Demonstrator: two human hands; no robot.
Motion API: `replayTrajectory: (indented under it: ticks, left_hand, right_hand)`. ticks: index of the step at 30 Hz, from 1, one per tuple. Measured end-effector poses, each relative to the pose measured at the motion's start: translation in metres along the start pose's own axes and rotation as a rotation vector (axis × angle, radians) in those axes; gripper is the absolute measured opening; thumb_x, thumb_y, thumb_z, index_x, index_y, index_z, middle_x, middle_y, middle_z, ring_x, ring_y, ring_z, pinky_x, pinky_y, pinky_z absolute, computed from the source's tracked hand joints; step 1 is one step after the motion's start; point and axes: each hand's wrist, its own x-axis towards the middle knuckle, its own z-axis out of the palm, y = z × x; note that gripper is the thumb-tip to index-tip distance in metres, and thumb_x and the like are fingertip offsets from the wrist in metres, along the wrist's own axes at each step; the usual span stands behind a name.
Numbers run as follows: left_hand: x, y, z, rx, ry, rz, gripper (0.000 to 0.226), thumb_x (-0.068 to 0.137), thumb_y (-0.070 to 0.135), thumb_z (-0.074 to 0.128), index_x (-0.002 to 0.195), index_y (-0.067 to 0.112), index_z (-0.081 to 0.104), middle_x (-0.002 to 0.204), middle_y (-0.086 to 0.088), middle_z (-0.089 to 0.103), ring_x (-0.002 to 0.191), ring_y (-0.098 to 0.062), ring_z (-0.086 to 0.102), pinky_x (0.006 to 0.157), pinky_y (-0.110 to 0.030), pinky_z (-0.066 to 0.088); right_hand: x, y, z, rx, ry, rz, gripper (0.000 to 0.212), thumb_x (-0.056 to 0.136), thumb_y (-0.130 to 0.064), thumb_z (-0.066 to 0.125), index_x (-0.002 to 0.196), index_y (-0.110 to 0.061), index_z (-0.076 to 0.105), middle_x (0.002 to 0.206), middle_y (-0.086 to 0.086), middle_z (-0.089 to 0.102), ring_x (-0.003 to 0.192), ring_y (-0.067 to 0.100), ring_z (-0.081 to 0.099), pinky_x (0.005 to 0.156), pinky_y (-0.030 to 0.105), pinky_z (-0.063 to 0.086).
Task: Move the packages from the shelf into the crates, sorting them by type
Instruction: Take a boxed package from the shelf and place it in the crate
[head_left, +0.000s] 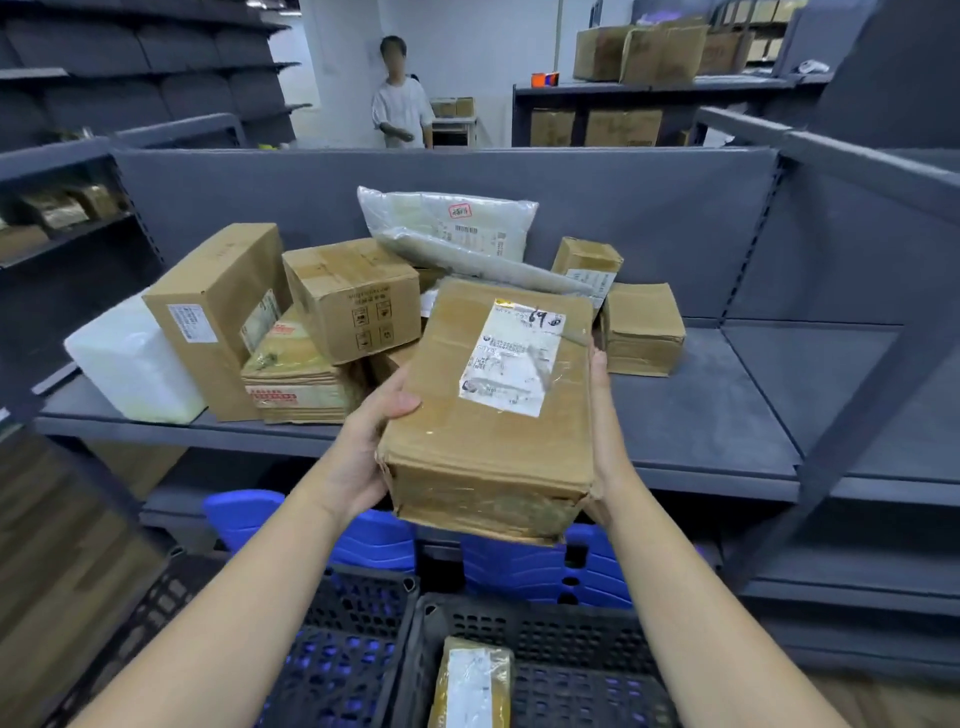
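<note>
White package (132, 364): at the shelf's left end, 9 o'clock in the view, touching the tall carton.
Tall carton (218, 312): stands tilted at 10 o'clock from the held box, with a white label on its near face.
Red-printed flat box (296, 379): lies on the shelf board between the tall carton and the left hand.
Left crate (343, 660): dark mesh, 7 o'clock in the view, partly under the left forearm.
Printed carton (353, 299): sits on the red-printed flat box, with symbols on its near face.
Left hand (363, 447): grips the held box's left side, thumb curled over the top face, fingers hidden below.
Blue crates (374, 535): under the shelf, 6 o'clock from the held box.
Plastic mailer (452, 228): pale bag at 12 o'clock from the held box, leaning on the back panel on top of the pile.
Crated package (470, 686): brown with a white label, lying in the right crate near its left wall.
Held box (493, 410): taped brown cardboard with a scribbled white label, held up between both hands at the shelf's front edge, its near end out over the blue crates.
Right crate (571, 649): dark mesh, 6 o'clock in the view, touching the left crate.
Small labelled box (587, 265): 1 o'clock from the held box.
Right hand (605, 441): clasps the held box's right side, thumb along the top edge, fingers hidden.
Squat box (641, 327): 2 o'clock from the held box, on the shelf just beyond the right thumb.
Shelf (701, 415): grey metal, with bare board at 3 o'clock.
</note>
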Motion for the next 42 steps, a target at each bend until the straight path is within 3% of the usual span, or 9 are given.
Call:
replayTrajectory:
  ticks: [5,13,17,20,23,29,32,38,42]
  left_hand:
    - [-0.007,-0.024,0.007,0.059,-0.054,0.103,0.064,0.070,0.031,0.065,0.134,0.022,0.070,0.130,-0.012,0.071,0.110,-0.024,0.070,0.088,-0.030,0.059]
    - [-0.024,-0.044,0.005,0.142,-0.037,0.071,0.084,0.066,0.032,0.074,0.147,0.020,0.056,0.141,-0.011,0.065,0.122,-0.025,0.066,0.091,-0.033,0.058]
    - [-0.029,-0.054,0.007,0.138,0.123,-0.024,0.090,0.068,0.059,0.085,0.147,0.029,0.054,0.143,-0.005,0.065,0.135,-0.032,0.058,0.112,-0.055,0.047]
    - [-0.032,-0.060,0.011,0.125,0.151,-0.105,0.060,0.075,0.050,0.073,0.130,0.030,0.061,0.121,-0.002,0.076,0.106,-0.023,0.073,0.096,-0.046,0.055]
    - [-0.038,-0.067,0.013,0.042,0.215,-0.084,0.043,0.082,0.037,0.062,0.124,0.024,0.065,0.114,-0.008,0.075,0.096,-0.025,0.071,0.085,-0.043,0.057]
    - [-0.036,-0.075,0.014,-0.025,0.326,-0.104,0.068,0.082,0.040,0.065,0.142,0.007,0.056,0.114,-0.015,0.073,0.086,-0.026,0.074,0.067,-0.038,0.063]
    - [-0.033,-0.075,0.014,-0.037,0.365,-0.117,0.074,0.080,0.040,0.071,0.143,0.006,0.053,0.115,-0.018,0.070,0.083,-0.026,0.074,0.061,-0.037,0.062]
    - [-0.026,-0.080,0.019,0.026,0.372,-0.142,0.096,0.070,0.057,0.075,0.149,0.009,0.050,0.144,-0.027,0.058,0.111,-0.039,0.065,0.088,-0.050,0.060]
    - [-0.025,-0.079,0.030,0.108,0.374,-0.095,0.066,0.085,0.068,0.064,0.134,0.024,0.068,0.132,-0.020,0.069,0.120,-0.041,0.065,0.103,-0.056,0.051]
  right_hand:
    - [-0.014,0.007,-0.022,0.007,-0.117,0.078,0.106,0.065,-0.084,0.077,0.155,-0.036,0.047,0.142,0.005,0.067,0.129,0.029,0.066,0.112,0.056,0.049]
    - [-0.018,0.012,-0.057,0.012,-0.203,0.093,0.082,0.077,-0.064,0.074,0.149,-0.031,0.055,0.142,0.007,0.067,0.134,0.033,0.061,0.118,0.060,0.041]
    - [-0.025,0.018,-0.061,0.007,-0.230,0.092,0.073,0.078,-0.051,0.076,0.145,-0.029,0.059,0.138,0.010,0.069,0.129,0.036,0.064,0.114,0.062,0.044]
    - [-0.035,0.034,-0.061,-0.086,-0.264,0.034,0.070,0.085,-0.046,0.074,0.151,-0.033,0.052,0.144,0.004,0.066,0.132,0.031,0.063,0.115,0.061,0.044]
    - [-0.048,0.049,-0.067,-0.139,-0.267,0.027,0.073,0.089,-0.047,0.072,0.156,-0.039,0.044,0.150,-0.003,0.060,0.135,0.028,0.061,0.116,0.065,0.040]
    - [-0.090,0.075,-0.092,-0.233,-0.386,0.186,0.123,0.061,-0.059,0.094,0.163,-0.039,0.028,0.155,-0.010,0.056,0.140,0.017,0.056,0.118,0.046,0.042]
    - [-0.107,0.096,-0.108,-0.205,-0.407,0.243,0.132,0.057,-0.060,0.096,0.164,-0.038,0.022,0.153,-0.010,0.058,0.142,0.015,0.054,0.125,0.051,0.033]
    - [-0.119,0.105,-0.106,-0.077,-0.238,0.170,0.123,0.058,-0.066,0.092,0.161,-0.026,0.037,0.152,-0.005,0.059,0.143,0.018,0.053,0.125,0.049,0.033]
    - [-0.123,0.096,-0.101,-0.008,-0.111,0.138,0.109,0.058,-0.073,0.087,0.150,-0.024,0.054,0.146,0.000,0.064,0.142,0.024,0.053,0.122,0.054,0.037]
